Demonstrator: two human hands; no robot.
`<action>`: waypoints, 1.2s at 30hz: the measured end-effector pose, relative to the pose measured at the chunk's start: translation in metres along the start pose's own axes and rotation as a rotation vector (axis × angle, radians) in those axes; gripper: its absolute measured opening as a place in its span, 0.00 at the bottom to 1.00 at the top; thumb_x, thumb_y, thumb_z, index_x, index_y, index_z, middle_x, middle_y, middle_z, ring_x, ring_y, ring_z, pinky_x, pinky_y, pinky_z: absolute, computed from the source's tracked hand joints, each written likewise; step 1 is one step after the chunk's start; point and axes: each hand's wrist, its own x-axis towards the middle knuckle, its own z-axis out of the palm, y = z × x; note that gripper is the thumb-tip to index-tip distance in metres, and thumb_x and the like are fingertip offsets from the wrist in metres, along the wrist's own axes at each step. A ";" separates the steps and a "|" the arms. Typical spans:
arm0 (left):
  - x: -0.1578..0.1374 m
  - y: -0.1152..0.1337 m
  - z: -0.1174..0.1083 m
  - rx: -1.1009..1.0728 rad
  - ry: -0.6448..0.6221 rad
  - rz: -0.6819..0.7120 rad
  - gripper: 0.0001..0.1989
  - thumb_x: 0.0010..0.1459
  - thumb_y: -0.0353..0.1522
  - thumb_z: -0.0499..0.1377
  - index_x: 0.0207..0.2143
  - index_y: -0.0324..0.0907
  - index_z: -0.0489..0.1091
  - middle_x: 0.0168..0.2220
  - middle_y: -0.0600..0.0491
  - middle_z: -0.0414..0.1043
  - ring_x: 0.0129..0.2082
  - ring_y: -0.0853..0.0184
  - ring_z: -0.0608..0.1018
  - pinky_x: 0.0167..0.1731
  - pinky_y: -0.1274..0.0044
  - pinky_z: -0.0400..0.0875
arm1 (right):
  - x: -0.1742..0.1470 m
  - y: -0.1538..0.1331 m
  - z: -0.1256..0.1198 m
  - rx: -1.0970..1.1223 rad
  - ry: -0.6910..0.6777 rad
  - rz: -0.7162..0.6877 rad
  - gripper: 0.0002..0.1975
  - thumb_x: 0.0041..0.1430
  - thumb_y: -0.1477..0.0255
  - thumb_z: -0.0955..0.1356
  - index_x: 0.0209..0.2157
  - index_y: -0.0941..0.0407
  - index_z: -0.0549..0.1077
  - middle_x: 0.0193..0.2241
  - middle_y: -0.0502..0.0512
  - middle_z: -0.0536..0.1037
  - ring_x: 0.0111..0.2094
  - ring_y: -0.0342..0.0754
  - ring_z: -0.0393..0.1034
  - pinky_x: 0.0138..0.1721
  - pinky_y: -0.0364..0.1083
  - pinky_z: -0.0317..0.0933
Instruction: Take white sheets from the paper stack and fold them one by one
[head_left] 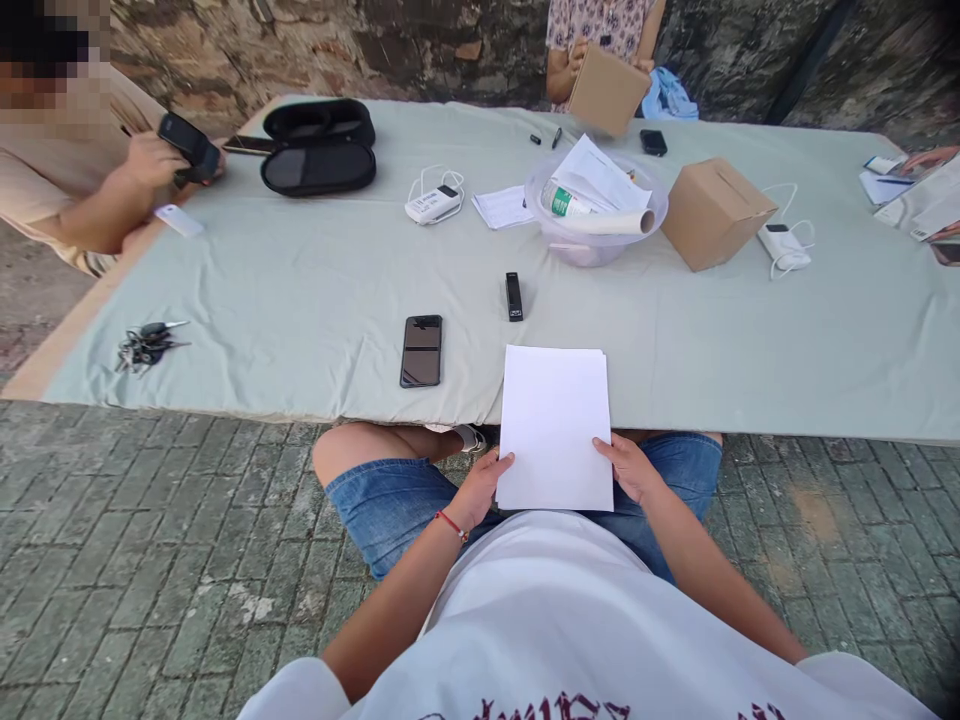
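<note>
A stack of white paper sheets (556,425) lies between my two hands, its far part over the table edge and its near part above my lap. My left hand (482,487) grips the left edge, thumb on top and fingers hidden underneath. On the opposite edge, my right hand (627,466) holds it the same way. Just beyond the sheets rests a black stapler (514,297). A dark smartphone (421,351) lies on the cloth left of the paper.
A plastic basin (585,245) holds papers and a roll; a cardboard box (716,215) stands beside it. Keys (150,345) and a black case (319,165) lie leftward. One person at left holds a black device (189,145); another across holds a cardboard box (609,92).
</note>
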 end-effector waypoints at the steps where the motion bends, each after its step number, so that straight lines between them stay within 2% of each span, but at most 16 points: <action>1: 0.002 0.004 -0.002 -0.004 -0.004 0.001 0.23 0.46 0.40 0.71 0.42 0.39 0.73 0.43 0.45 0.79 0.43 0.58 0.79 0.46 0.69 0.71 | 0.001 0.003 0.002 0.112 -0.032 0.034 0.20 0.53 0.59 0.74 0.45 0.55 0.77 0.41 0.56 0.82 0.42 0.53 0.76 0.47 0.52 0.68; 4: 0.013 0.022 -0.004 -0.040 -0.016 0.011 0.21 0.49 0.42 0.70 0.40 0.39 0.73 0.43 0.45 0.79 0.43 0.58 0.80 0.47 0.68 0.72 | 0.005 0.007 0.007 0.289 -0.106 0.108 0.20 0.50 0.64 0.76 0.44 0.56 0.78 0.42 0.57 0.82 0.40 0.52 0.78 0.48 0.51 0.69; 8: 0.028 0.035 0.006 0.006 -0.058 -0.060 0.23 0.49 0.44 0.69 0.41 0.35 0.75 0.43 0.40 0.79 0.42 0.55 0.80 0.47 0.66 0.73 | 0.013 0.007 0.013 0.456 -0.144 0.146 0.19 0.53 0.62 0.75 0.43 0.58 0.78 0.44 0.60 0.82 0.44 0.53 0.78 0.52 0.52 0.68; 11: 0.029 0.029 0.018 0.135 -0.049 -0.109 0.26 0.47 0.43 0.70 0.43 0.35 0.75 0.46 0.38 0.78 0.43 0.52 0.80 0.47 0.64 0.74 | 0.020 0.002 0.019 0.457 -0.105 0.172 0.20 0.49 0.64 0.77 0.43 0.59 0.78 0.45 0.62 0.81 0.45 0.55 0.77 0.53 0.53 0.68; 13: 0.024 0.025 0.024 0.245 -0.023 -0.056 0.26 0.47 0.43 0.71 0.44 0.35 0.75 0.48 0.38 0.77 0.45 0.51 0.79 0.48 0.63 0.73 | 0.021 -0.006 0.020 0.369 -0.100 0.150 0.23 0.46 0.66 0.78 0.45 0.58 0.77 0.46 0.61 0.81 0.47 0.56 0.77 0.54 0.54 0.68; 16: 0.015 0.033 0.030 0.397 -0.061 0.103 0.25 0.49 0.45 0.69 0.45 0.37 0.76 0.49 0.41 0.77 0.48 0.52 0.78 0.50 0.64 0.72 | 0.019 -0.029 0.014 0.191 -0.113 0.013 0.24 0.48 0.63 0.77 0.47 0.57 0.77 0.49 0.61 0.79 0.50 0.57 0.74 0.55 0.55 0.66; 18: 0.011 0.053 0.036 0.468 -0.136 0.218 0.25 0.50 0.46 0.68 0.45 0.38 0.76 0.47 0.42 0.78 0.49 0.52 0.78 0.50 0.64 0.71 | 0.019 -0.053 0.006 0.050 -0.074 -0.103 0.24 0.50 0.60 0.76 0.46 0.57 0.78 0.49 0.60 0.79 0.51 0.58 0.74 0.56 0.56 0.65; 21: 0.010 0.098 0.053 0.499 -0.222 0.406 0.25 0.49 0.46 0.68 0.43 0.36 0.77 0.44 0.41 0.79 0.47 0.50 0.78 0.50 0.62 0.72 | 0.022 -0.097 -0.001 -0.174 0.025 -0.317 0.22 0.51 0.57 0.74 0.44 0.55 0.79 0.47 0.58 0.80 0.50 0.59 0.74 0.55 0.58 0.65; 24: 0.011 0.148 0.077 0.397 -0.249 0.697 0.26 0.46 0.40 0.71 0.47 0.38 0.75 0.46 0.45 0.78 0.53 0.52 0.74 0.56 0.62 0.67 | 0.027 -0.141 0.001 -0.266 0.033 -0.577 0.22 0.52 0.57 0.74 0.46 0.54 0.79 0.48 0.56 0.79 0.54 0.59 0.71 0.58 0.58 0.63; 26: 0.011 0.175 0.091 0.358 -0.264 0.811 0.29 0.44 0.37 0.72 0.49 0.39 0.74 0.46 0.46 0.78 0.55 0.54 0.73 0.59 0.63 0.65 | 0.030 -0.162 0.004 -0.262 0.013 -0.683 0.23 0.53 0.57 0.74 0.48 0.54 0.78 0.49 0.56 0.79 0.56 0.58 0.69 0.59 0.57 0.62; 28: 0.013 0.192 0.099 0.371 -0.296 0.863 0.29 0.44 0.36 0.73 0.50 0.39 0.73 0.47 0.46 0.78 0.55 0.55 0.73 0.58 0.63 0.65 | 0.035 -0.174 0.004 -0.260 -0.021 -0.732 0.25 0.52 0.58 0.74 0.49 0.55 0.77 0.50 0.57 0.78 0.57 0.57 0.68 0.59 0.56 0.61; 31: 0.023 0.197 0.097 0.416 -0.343 0.841 0.26 0.45 0.36 0.72 0.47 0.38 0.74 0.48 0.44 0.77 0.54 0.54 0.74 0.56 0.62 0.67 | 0.044 -0.174 -0.003 -0.304 -0.057 -0.706 0.27 0.48 0.59 0.76 0.50 0.55 0.77 0.49 0.57 0.79 0.55 0.57 0.69 0.58 0.58 0.62; 36: 0.051 0.177 0.082 0.433 -0.332 0.696 0.22 0.41 0.35 0.73 0.39 0.36 0.77 0.48 0.42 0.77 0.50 0.52 0.76 0.53 0.61 0.69 | 0.061 -0.155 -0.017 -0.283 -0.108 -0.579 0.29 0.44 0.61 0.78 0.49 0.55 0.77 0.47 0.58 0.80 0.52 0.59 0.72 0.56 0.61 0.63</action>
